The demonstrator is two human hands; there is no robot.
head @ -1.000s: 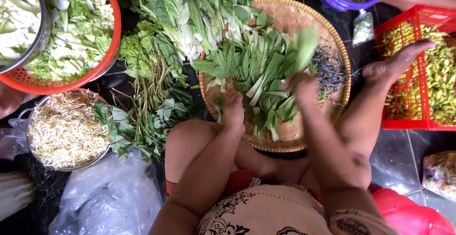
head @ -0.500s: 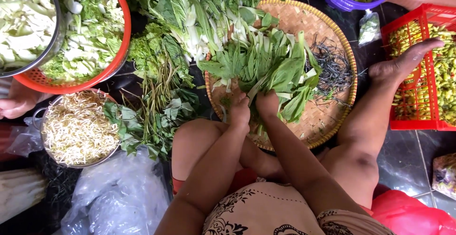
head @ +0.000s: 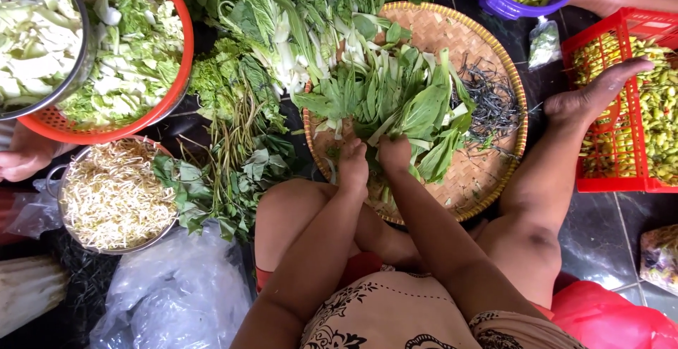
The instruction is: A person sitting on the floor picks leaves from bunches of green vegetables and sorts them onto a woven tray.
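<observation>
Both hands are now drawing closer together at the near edge of the woven tray — half a second ago the bundle was lifted a little higher, its leaves fanned toward the tray's right rim, and it is now settling nearer the tray's centre. Left hand and right hand are sitting side by side, each closed around the pale stem ends of the bunch of leafy greens; the fingers are curled under and hidden, so how tightly they are pressing cannot be told. Leaf blades are spreading away from the person toward the far rim, while a scatter of dark trimmings is lying along the right side of the tray. Doing this well is probably a matter of holding low on the stems — not on the tender blades — and keeping the cut ends level, with both hands working over the tray so that loose pieces are falling onto it. Beyond the tray's left rim a heap of mixed greens is lying on the floor; further left are standing a red basket of chopped leaves and a metal bowl of bean sprouts. A red crate of small peppers is standing beyond the right rim, just past the person's foot.
</observation>
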